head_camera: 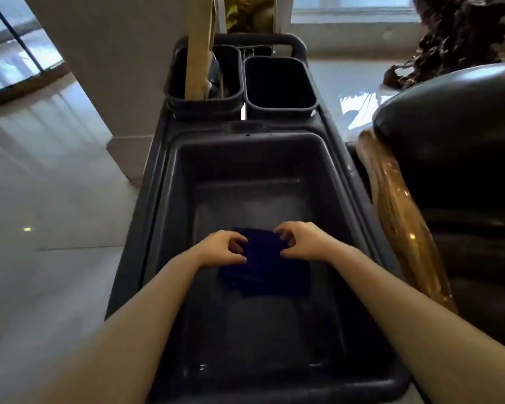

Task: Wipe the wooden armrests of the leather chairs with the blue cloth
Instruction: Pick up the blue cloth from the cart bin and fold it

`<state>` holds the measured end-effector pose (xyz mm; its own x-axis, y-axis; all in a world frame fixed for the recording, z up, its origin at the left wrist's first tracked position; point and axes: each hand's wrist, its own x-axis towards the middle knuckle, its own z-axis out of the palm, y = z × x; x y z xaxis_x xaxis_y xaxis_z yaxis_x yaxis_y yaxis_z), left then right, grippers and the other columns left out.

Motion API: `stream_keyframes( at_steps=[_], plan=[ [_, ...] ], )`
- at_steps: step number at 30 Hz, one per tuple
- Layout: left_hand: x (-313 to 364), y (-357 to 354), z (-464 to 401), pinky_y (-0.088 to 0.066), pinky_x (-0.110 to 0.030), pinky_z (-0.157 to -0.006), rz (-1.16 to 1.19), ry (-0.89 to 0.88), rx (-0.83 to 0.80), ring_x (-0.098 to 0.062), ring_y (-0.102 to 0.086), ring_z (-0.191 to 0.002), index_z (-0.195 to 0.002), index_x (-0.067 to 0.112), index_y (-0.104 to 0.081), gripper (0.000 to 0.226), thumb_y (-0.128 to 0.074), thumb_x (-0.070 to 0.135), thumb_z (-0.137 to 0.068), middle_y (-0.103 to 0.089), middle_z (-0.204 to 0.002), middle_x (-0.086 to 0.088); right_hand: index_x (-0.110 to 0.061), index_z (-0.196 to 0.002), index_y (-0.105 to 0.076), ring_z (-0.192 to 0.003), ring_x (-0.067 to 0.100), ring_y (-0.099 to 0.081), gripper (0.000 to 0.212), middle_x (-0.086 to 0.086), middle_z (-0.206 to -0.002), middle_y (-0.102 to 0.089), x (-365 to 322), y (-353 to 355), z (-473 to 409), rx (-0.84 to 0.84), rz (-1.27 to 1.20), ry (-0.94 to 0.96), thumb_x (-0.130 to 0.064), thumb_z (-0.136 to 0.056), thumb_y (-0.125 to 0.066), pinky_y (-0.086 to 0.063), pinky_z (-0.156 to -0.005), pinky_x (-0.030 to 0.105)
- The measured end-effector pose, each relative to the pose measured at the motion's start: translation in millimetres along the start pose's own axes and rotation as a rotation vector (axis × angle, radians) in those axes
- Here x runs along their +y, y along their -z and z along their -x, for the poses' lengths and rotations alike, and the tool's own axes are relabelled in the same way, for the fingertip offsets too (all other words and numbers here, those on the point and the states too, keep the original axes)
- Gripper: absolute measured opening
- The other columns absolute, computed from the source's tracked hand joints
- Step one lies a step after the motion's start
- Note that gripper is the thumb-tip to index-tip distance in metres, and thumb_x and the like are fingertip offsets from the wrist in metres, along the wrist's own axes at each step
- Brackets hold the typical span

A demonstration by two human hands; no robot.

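A dark blue cloth (264, 266) lies folded on the bottom of a large dark grey tub (169, 199) on a cleaning cart. My left hand (222, 248) pinches the cloth's far left corner, fingers curled. My right hand (299, 240) grips the far right corner the same way. Both forearms reach down into the tub. To the right stands a dark leather chair (461, 158) with a glossy wooden armrest (397, 217) running alongside the cart.
Two smaller dark bins sit at the cart's far end: the left bin (175, 91) holds a pale upright handle (197, 53), the right bin (280, 83) looks empty. A white pillar (114, 68) rises on the left over shiny pale floor (41, 185). A dark carved ornament (461, 33) stands far right.
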<state>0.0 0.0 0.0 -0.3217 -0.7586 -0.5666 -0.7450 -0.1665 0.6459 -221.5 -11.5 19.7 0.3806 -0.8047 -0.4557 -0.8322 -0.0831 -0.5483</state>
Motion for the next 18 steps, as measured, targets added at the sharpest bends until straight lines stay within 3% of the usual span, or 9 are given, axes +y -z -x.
stream_keyframes(
  at_steps=[4, 7, 10, 13, 18],
  plan=[
    [-22, -13, -14, -0.047, -0.033, -0.097, 0.063, 0.075, 0.067, -0.016, -0.057, -0.111, -0.127, 0.019, -0.051, 0.054, -0.071, 0.019, -0.077, -0.06, -0.123, -0.005, -0.02, -0.133, -0.043, -0.119, 0.02, -0.049, 0.061, 0.006, -0.133, -0.052, 20, -27, -14, -0.053, 0.0, -0.067, -0.02, -0.079, -0.07, -0.043, -0.097, 0.03],
    [-37, -22, -29, -0.047, -0.028, -0.094, 0.092, 0.089, 0.167, -0.014, -0.057, -0.108, -0.127, 0.015, -0.053, 0.054, -0.072, 0.013, -0.076, -0.061, -0.122, -0.004, -0.02, -0.133, -0.044, -0.126, 0.024, -0.039, 0.06, 0.006, -0.137, -0.046, 37, -45, -27, 0.03, 0.07, -0.061, -0.021, -0.078, -0.069, -0.039, -0.104, 0.039],
    [-41, -31, -39, -0.043, -0.02, -0.082, 0.022, 0.064, 0.29, -0.01, -0.054, -0.093, -0.127, 0.015, -0.054, 0.058, -0.074, 0.011, -0.073, -0.062, -0.112, -0.003, -0.023, -0.13, -0.048, -0.123, 0.023, -0.037, 0.057, 0.002, -0.134, -0.046, 42, -58, -34, 0.143, 0.147, -0.053, -0.022, -0.077, -0.07, -0.041, -0.099, 0.041],
    [-38, -41, -45, -0.04, -0.019, -0.08, -0.092, 0.032, 0.351, -0.01, -0.049, -0.089, -0.126, 0.012, -0.054, 0.058, -0.074, 0.009, -0.072, -0.058, -0.109, -0.006, -0.024, -0.126, -0.052, -0.116, 0.022, -0.041, 0.052, 0.0, -0.128, -0.049, 43, -65, -37, 0.198, 0.189, -0.046, -0.021, -0.077, -0.07, -0.045, -0.088, 0.039],
    [-36, -50, -44, -0.042, -0.019, -0.075, -0.048, 0.07, 0.385, -0.011, -0.053, -0.08, -0.11, 0.01, -0.063, 0.038, -0.071, 0.002, -0.073, -0.061, -0.095, -0.005, -0.019, -0.117, -0.058, -0.111, 0.019, -0.044, 0.036, 0.001, -0.12, -0.055, 43, -75, -33, 0.284, 0.177, -0.044, -0.016, -0.081, -0.064, -0.047, -0.08, 0.036]
  ],
)
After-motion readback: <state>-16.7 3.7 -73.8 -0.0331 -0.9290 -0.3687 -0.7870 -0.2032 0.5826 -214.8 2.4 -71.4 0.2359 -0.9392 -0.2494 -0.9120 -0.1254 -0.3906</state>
